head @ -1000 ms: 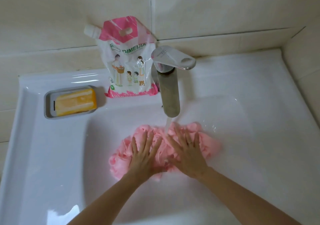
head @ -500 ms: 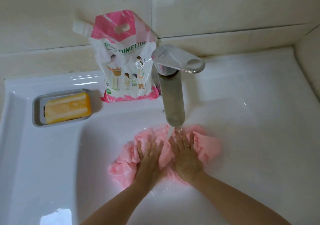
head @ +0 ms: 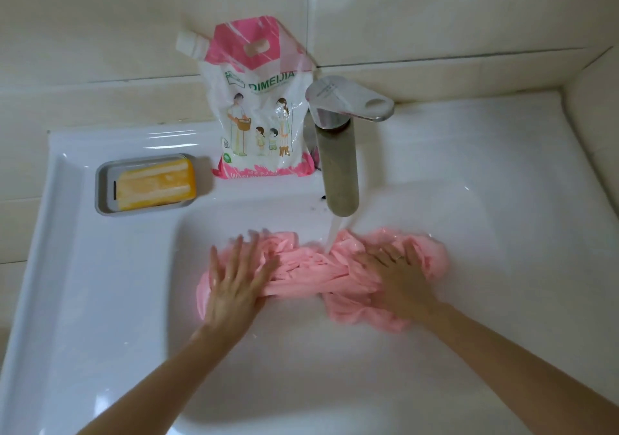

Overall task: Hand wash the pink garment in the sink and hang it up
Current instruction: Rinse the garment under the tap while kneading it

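Note:
The wet pink garment (head: 315,270) lies stretched sideways in the white sink (head: 485,233), bunched into folds. Water runs from the metal faucet (head: 338,170) onto its middle. My left hand (head: 237,284) presses flat on the garment's left end, fingers spread. On the right end my right hand (head: 398,273) presses down the same way, with a ring on one finger. Both palms hide the cloth beneath them.
A pink and white detergent pouch (head: 258,113) leans against the tiled wall behind the faucet. An orange soap bar (head: 157,185) sits in a grey dish (head: 104,196) on the sink's left ledge. Tiled walls close in at the back and right.
My hands have slid apart, left going left and right going right, spreading the bunched garment sideways under the running water.

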Motion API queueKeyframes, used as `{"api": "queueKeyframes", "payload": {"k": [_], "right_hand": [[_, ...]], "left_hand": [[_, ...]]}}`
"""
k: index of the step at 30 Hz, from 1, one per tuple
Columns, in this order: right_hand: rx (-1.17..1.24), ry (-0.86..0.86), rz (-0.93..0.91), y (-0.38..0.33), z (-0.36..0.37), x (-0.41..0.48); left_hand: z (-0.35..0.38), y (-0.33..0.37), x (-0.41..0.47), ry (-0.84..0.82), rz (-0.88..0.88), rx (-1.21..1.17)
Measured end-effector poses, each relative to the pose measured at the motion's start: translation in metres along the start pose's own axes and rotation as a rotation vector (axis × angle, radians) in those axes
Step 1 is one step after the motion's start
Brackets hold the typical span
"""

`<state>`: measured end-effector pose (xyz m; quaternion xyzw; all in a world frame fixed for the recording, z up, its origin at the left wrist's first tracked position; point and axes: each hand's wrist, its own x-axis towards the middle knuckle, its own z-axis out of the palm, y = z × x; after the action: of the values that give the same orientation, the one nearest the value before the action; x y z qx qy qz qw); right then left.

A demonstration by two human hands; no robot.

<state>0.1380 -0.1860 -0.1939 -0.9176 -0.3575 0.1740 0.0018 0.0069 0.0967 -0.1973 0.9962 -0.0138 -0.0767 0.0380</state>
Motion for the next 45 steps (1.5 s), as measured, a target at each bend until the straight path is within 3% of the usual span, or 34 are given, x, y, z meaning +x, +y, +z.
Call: {"api": "queueKeyframes", "payload": {"k": [2, 7, 10, 14, 20, 22, 24, 25, 26, 29, 31, 34, 35, 38, 40, 43, 45], "right_hand": [[0.084, 0.029, 0.064, -0.027, -0.005, 0.003], [-0.079, -0.018, 0.088, -0.077, 0.019, 0.020], [-0.137, -0.085, 0.084, -0.083, 0.016, 0.015], [-0.058, -0.030, 0.046, -0.082, -0.019, -0.009], [0.620, 0.052, 0.133, -0.104, -0.099, -0.034], [0.930, 0.046, 0.149, -0.112, -0.124, -0.038], [1.327, 0.003, 0.098, -0.117, -0.141, -0.042], [1.453, -0.010, 0.057, -0.116, -0.143, -0.044], [1.540, -0.008, 0.036, -0.112, -0.142, -0.044], [1.711, -0.009, 0.114, -0.080, -0.131, -0.043], [1.589, -0.023, 0.192, -0.050, -0.112, -0.041], [1.239, -0.161, 0.246, -0.018, -0.075, -0.037], [1.077, -0.163, 0.225, -0.014, -0.067, -0.035], [0.682, 0.026, 0.240, -0.025, -0.046, -0.020], [0.521, 0.067, 0.245, -0.043, -0.022, -0.006], [0.277, -0.013, 0.175, -0.068, 0.013, 0.004], [0.214, 0.025, 0.155, -0.069, 0.024, 0.008]], "left_hand": [[0.005, 0.010, -0.006, -0.049, -0.061, -0.047], [0.016, 0.035, -0.019, -0.124, 0.145, -0.123], [0.005, 0.042, -0.025, -0.179, -0.016, -0.158], [0.010, 0.035, -0.033, -0.310, -0.182, -0.198], [-0.006, 0.054, -0.031, -0.103, -0.159, -0.516], [-0.029, 0.072, -0.032, -0.260, -0.358, -0.753], [-0.054, 0.081, -0.036, -0.616, -0.727, -1.098], [-0.061, 0.080, -0.034, -0.670, -0.840, -1.141], [-0.062, 0.076, -0.033, -0.592, -0.779, -1.152], [-0.073, 0.068, -0.018, -0.024, -0.554, -0.976], [-0.077, 0.066, -0.007, 0.142, -0.334, -0.734], [-0.048, 0.051, -0.002, -0.156, -0.072, -0.368], [-0.036, 0.046, -0.003, -0.169, -0.058, -0.323], [-0.022, 0.048, 0.007, 0.079, -0.302, -0.426], [-0.014, 0.055, 0.012, -0.044, -0.379, -0.437], [0.002, 0.066, 0.013, -0.236, -0.273, -0.280], [0.008, 0.070, 0.017, -0.254, -0.241, -0.197]]}}
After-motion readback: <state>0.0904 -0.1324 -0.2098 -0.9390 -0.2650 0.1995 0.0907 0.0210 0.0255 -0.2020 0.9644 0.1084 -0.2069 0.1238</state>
